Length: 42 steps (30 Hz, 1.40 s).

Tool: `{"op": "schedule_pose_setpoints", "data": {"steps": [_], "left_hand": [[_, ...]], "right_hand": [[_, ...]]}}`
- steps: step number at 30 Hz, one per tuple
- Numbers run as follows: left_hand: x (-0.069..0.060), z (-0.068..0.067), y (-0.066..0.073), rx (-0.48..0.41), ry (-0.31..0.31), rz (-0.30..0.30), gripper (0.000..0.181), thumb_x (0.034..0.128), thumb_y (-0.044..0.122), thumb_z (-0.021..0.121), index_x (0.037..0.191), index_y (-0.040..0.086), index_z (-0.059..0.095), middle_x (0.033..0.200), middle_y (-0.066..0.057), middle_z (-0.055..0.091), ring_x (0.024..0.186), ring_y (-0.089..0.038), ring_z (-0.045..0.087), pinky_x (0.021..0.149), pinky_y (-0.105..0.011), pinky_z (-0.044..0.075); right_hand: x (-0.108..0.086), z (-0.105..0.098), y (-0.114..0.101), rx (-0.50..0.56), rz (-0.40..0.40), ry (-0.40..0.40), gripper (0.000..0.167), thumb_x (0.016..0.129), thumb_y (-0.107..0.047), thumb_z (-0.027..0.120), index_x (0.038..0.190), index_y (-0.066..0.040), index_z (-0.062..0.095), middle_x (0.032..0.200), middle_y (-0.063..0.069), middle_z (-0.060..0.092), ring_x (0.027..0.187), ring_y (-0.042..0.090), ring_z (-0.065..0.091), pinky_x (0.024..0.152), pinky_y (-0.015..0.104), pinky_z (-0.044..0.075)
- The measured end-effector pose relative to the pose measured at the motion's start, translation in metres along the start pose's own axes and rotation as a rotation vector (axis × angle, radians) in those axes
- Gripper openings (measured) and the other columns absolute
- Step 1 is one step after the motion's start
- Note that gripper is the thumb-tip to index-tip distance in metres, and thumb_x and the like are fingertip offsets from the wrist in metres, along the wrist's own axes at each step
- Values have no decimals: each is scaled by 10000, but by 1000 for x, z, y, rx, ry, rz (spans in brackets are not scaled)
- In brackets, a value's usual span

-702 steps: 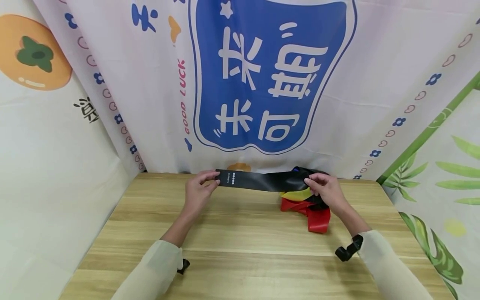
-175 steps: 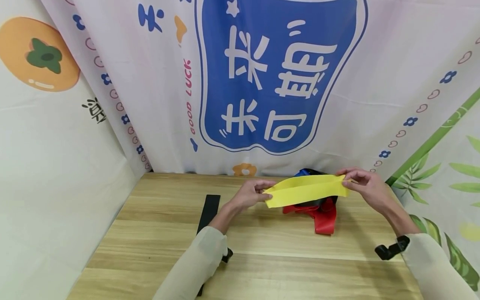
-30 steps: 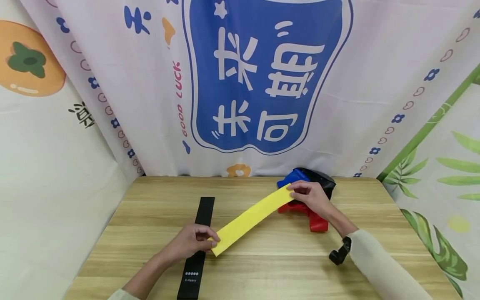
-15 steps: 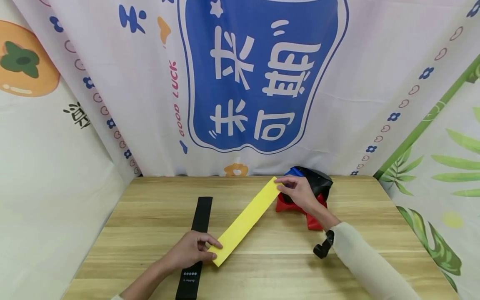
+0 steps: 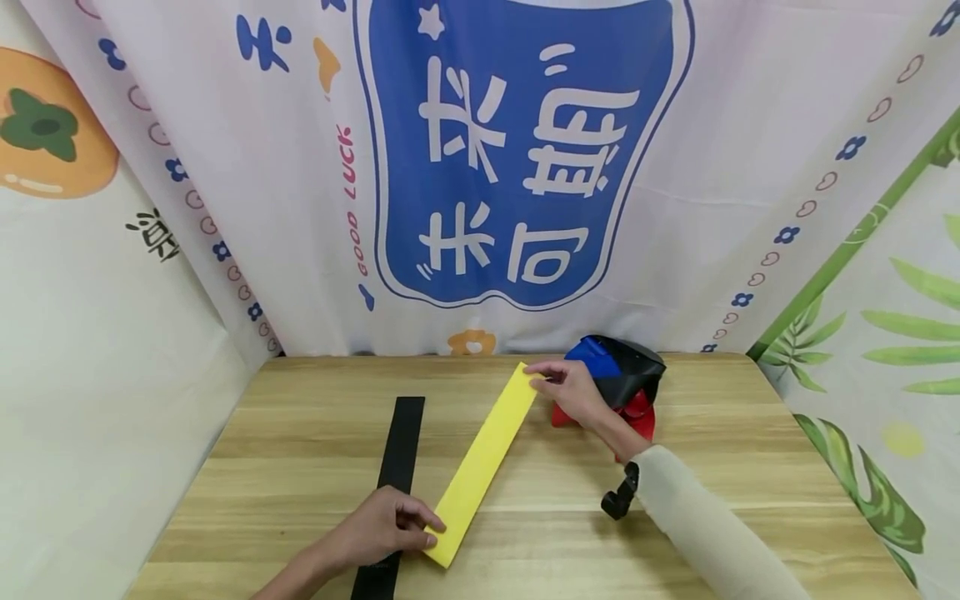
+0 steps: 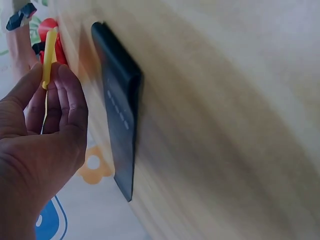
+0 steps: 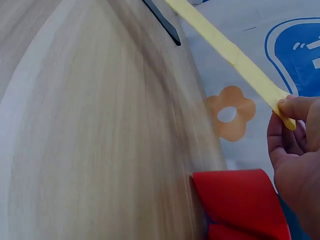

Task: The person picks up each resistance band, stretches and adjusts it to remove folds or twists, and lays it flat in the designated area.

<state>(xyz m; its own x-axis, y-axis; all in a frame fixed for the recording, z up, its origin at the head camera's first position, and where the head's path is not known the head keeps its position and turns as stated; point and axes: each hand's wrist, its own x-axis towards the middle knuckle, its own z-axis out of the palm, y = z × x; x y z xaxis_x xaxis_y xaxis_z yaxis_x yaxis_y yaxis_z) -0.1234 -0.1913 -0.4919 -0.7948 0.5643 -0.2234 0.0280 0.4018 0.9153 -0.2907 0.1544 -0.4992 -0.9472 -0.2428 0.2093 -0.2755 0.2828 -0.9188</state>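
A flat yellow band stretches diagonally between both hands, just right of a black band that lies on the table. The left hand pinches its near end and partly covers the black band in the head view. At the far end, the right hand pinches the yellow band between thumb and fingers. In the right wrist view the yellow band is held above the tabletop. White dots show on the black band in the left wrist view.
Behind the right hand, a pile of black, blue and red bands sits at the table's back right. A printed curtain hangs along the wooden table's back edge.
Both ends of the yellow band have moved left and nearer the person, and it lies at a steeper slant beside the black band. Earlier it was held level before the pile.
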Motion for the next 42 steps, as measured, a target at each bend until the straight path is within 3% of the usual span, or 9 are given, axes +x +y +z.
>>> {"op": "schedule_pose_setpoints", "data": {"steps": [6, 10, 15, 20, 26, 33, 35, 37, 42], "left_hand": [[-7, 4, -4, -5, -6, -63, 112, 920, 28, 804, 1014, 86, 819, 930, -33, 767, 745, -90, 627, 628, -193, 529], [-10, 5, -8, -21, -3, -102, 114, 900, 44, 828, 1005, 85, 808, 872, -14, 726, 737, -111, 611, 628, -205, 522], [-10, 2, -13, 13, -30, -80, 149, 880, 165, 872, 1009, 132, 806, 847, 65, 699, 716, -53, 618, 640, -217, 541], [-11, 2, -12, 8, -47, -97, 156, 865, 134, 881, 998, 113, 801, 848, 44, 684, 712, -72, 613, 627, -224, 523], [-13, 5, -7, -40, -75, -188, 136, 880, 78, 854, 1005, 92, 803, 889, -18, 737, 767, -128, 666, 669, -277, 596], [-18, 6, -11, -89, -145, -147, 122, 912, 84, 818, 1033, 84, 806, 846, 10, 735, 741, -87, 665, 671, -262, 607], [-19, 8, -14, -101, -136, -159, 129, 912, 43, 804, 1039, 61, 799, 850, -21, 734, 743, -112, 659, 674, -283, 610], [-13, 9, -39, -143, -125, -140, 134, 894, 89, 835, 1025, 76, 805, 852, -61, 743, 737, -136, 665, 654, -286, 606], [-13, 7, -43, -109, -140, -151, 145, 888, 156, 848, 1024, 125, 813, 874, -20, 754, 745, -113, 659, 653, -254, 573]], "right_hand": [[2, 15, 1, 48, -4, -56, 252, 943, -15, 782, 1191, -58, 799, 1263, 120, 756, 1121, 229, 723, 870, 230, 601], [6, 25, -1, 38, -2, -58, 268, 934, -5, 788, 1193, -72, 801, 1258, 111, 758, 1033, 213, 718, 814, 217, 590], [12, 39, -4, 34, 3, -57, 267, 935, 15, 778, 1186, -72, 802, 1231, 109, 765, 881, 194, 670, 731, 212, 563], [17, 54, -6, 40, 18, -54, 252, 930, 2, 789, 1168, -80, 808, 1209, 90, 772, 888, 177, 678, 743, 228, 577], [21, 69, -4, 50, 29, -77, 227, 940, -6, 781, 1156, -68, 807, 1205, 92, 769, 924, 175, 682, 798, 248, 585], [22, 83, -1, 76, 31, -111, 206, 947, -12, 775, 1147, -49, 806, 1167, 94, 773, 901, 143, 646, 773, 238, 554], [22, 86, 0, 66, 36, -113, 201, 949, -23, 777, 1143, -65, 809, 1135, 80, 779, 872, 135, 630, 746, 229, 535], [24, 90, 2, 63, 39, -114, 199, 947, -27, 780, 1137, -76, 812, 1116, 72, 782, 857, 134, 624, 732, 221, 525], [26, 100, 2, 90, 31, -117, 194, 931, -18, 795, 1122, -50, 812, 1122, 105, 781, 862, 124, 631, 725, 201, 527]]}}
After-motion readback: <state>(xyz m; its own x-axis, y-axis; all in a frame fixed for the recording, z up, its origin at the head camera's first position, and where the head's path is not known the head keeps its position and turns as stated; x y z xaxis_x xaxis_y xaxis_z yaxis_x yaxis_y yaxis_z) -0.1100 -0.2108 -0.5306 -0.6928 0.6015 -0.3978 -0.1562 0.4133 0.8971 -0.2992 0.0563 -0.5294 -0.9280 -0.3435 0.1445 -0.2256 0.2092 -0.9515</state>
